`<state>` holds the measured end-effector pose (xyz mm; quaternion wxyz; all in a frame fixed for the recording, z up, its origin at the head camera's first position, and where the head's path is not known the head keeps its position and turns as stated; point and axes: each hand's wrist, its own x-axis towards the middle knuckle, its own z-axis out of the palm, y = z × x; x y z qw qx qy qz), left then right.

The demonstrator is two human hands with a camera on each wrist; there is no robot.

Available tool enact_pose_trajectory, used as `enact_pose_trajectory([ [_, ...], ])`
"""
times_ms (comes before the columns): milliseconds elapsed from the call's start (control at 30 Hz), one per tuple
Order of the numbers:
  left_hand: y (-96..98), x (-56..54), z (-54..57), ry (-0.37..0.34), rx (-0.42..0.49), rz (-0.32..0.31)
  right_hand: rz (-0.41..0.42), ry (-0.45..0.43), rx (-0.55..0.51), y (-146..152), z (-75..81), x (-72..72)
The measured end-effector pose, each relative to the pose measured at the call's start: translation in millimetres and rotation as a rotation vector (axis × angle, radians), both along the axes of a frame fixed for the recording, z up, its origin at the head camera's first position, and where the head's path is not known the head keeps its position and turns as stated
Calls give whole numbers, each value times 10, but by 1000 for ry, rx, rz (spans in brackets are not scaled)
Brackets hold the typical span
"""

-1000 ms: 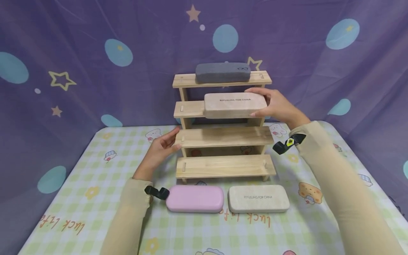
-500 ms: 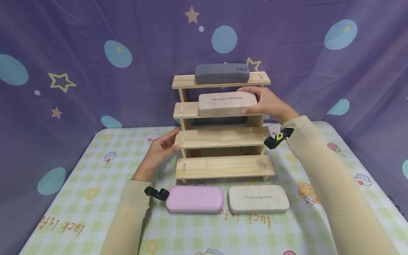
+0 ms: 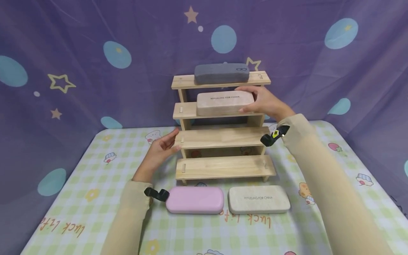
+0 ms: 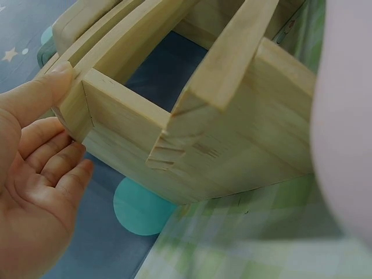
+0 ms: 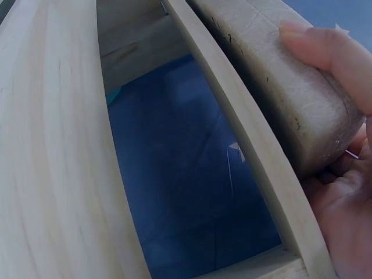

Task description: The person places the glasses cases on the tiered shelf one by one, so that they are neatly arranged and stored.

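Observation:
A four-tier wooden shelf rack (image 3: 223, 137) stands on the table. Its third-down board has its left end pinched by my left hand (image 3: 158, 151); the left wrist view puts the thumb (image 4: 49, 87) on the board's edge and the other fingers below. On the second tier from the top, a beige glasses case (image 3: 223, 103) lettered "REFUELING FOR CHINA" is gripped at its right end by my right hand (image 3: 269, 103). In the right wrist view this case (image 5: 302, 87) lies right along the tier's front edge, thumb on its side. A grey-blue glasses case (image 3: 221, 73) lies on the top tier.
In front of the rack a pink glasses case (image 3: 195, 200) and a second beige glasses case (image 3: 259, 199) lie side by side on the checked tablecloth (image 3: 105, 198). Behind stands a purple curtain (image 3: 143, 88) patterned with stars and ovals.
My right hand has moved left, carrying the beige glasses case further along and back over the second tier. My left hand stays at the rack's left side.

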<state>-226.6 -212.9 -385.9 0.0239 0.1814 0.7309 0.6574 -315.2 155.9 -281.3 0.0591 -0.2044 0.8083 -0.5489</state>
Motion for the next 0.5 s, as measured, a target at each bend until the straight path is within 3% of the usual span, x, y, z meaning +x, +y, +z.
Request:
enact_pose_trajectory([
  [200,3,-4,-13,4,-3,-3,5,-25,-23,8,-10,-25],
  [500,-2,-8,-11,8,-25,2,17,13,58,19,-6,-62],
])
